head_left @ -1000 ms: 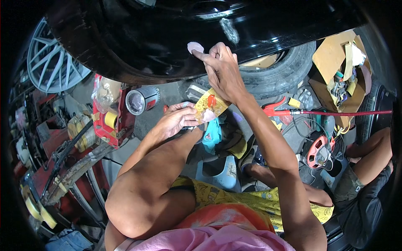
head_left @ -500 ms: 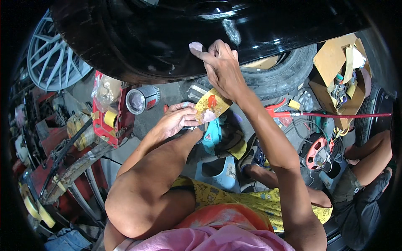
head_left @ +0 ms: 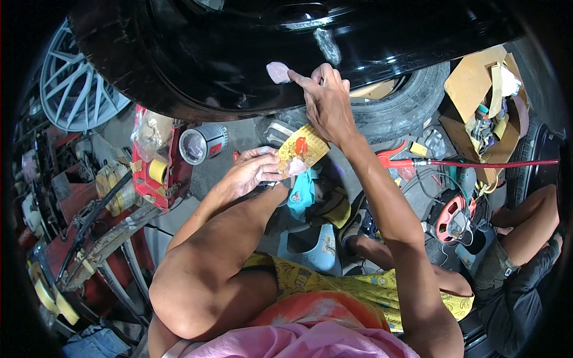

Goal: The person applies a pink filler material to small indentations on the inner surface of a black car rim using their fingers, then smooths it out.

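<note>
My left hand (head_left: 252, 171) pinches the edge of a yellow printed card (head_left: 311, 150), which carries a small lump of pale pink putty (head_left: 295, 166). Above it, my right hand (head_left: 327, 98) is raised to a glossy black car panel (head_left: 239, 42). One finger stretches left to the edge of a rounded pink putty patch (head_left: 277, 73) on that panel; the other fingers are bent, and I see nothing in them. Right of the patch, a dull grey, scuffed streak (head_left: 327, 46) marks the black paint.
An open can (head_left: 194, 147) stands beside a red metal frame (head_left: 173, 179) on the left. A tire (head_left: 412, 107) lies beneath the panel. To the right are a cardboard box (head_left: 477, 77), a red hose (head_left: 489, 163), and another person's legs (head_left: 531, 224). A blue stool (head_left: 319, 253) sits below.
My right hand has shifted slightly right and down, its fingertip sliding off the pink patch to its edge. More of the patch shows, looking broader. My left hand still holds the card.
</note>
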Motion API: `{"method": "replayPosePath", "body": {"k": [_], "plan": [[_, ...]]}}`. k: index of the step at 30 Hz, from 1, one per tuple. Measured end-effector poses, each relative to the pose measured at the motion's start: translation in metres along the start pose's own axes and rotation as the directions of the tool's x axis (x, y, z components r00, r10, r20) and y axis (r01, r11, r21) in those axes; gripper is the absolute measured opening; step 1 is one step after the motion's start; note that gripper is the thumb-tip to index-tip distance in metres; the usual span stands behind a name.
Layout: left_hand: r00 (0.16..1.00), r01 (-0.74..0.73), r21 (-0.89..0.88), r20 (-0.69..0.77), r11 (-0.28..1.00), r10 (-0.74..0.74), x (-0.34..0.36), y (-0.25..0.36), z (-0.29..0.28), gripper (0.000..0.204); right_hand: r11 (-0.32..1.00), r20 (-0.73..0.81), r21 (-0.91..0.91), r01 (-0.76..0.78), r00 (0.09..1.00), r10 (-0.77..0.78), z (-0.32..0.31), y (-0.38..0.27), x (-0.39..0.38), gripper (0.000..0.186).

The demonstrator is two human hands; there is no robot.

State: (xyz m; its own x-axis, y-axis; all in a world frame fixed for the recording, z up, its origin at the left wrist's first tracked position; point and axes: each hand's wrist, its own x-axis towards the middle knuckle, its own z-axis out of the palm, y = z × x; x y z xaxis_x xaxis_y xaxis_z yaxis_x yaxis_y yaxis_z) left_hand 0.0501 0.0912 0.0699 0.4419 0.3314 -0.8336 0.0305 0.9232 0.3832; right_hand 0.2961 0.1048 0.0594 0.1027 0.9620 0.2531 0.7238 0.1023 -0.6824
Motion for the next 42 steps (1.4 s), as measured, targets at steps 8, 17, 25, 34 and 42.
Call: {"method": "replayPosePath", "body": {"k": [8, 17, 25, 34, 42], "plan": [[0.999, 0.018, 0.004, -0.027, 1.0, -0.018, 0.0, 0.002, 0.003, 0.013, 0.995, -0.089, 0.084, 0.063, 0.994, -0.055, 0.014, -0.002, 0.022, 0.041], [1.0, -0.002, 0.007, -0.008, 1.0, 0.002, -0.001, 0.002, -0.002, 0.015, 0.99, -0.061, 0.1, 0.099, 0.994, -0.093, 0.012, -0.015, 0.021, 0.042], [1.0, 0.017, 0.017, -0.024, 1.0, -0.016, 0.0, 0.003, 0.001, 0.018, 0.996, -0.067, -0.015, 0.087, 0.994, -0.088, 0.013, 0.001, 0.028, 0.042], [1.0, 0.014, -0.001, 0.01, 1.0, -0.014, 0.001, 0.003, -0.001, 0.017, 0.999, -0.019, 0.039, 0.036, 0.999, -0.036, 0.004, 0.005, 0.003, 0.042], [1.0, 0.011, 0.002, 0.006, 1.0, -0.011, 0.002, -0.001, -0.006, 0.016, 0.985, -0.002, 0.171, 0.005, 1.0, -0.005, 0.005, -0.018, -0.006, 0.045]]}}
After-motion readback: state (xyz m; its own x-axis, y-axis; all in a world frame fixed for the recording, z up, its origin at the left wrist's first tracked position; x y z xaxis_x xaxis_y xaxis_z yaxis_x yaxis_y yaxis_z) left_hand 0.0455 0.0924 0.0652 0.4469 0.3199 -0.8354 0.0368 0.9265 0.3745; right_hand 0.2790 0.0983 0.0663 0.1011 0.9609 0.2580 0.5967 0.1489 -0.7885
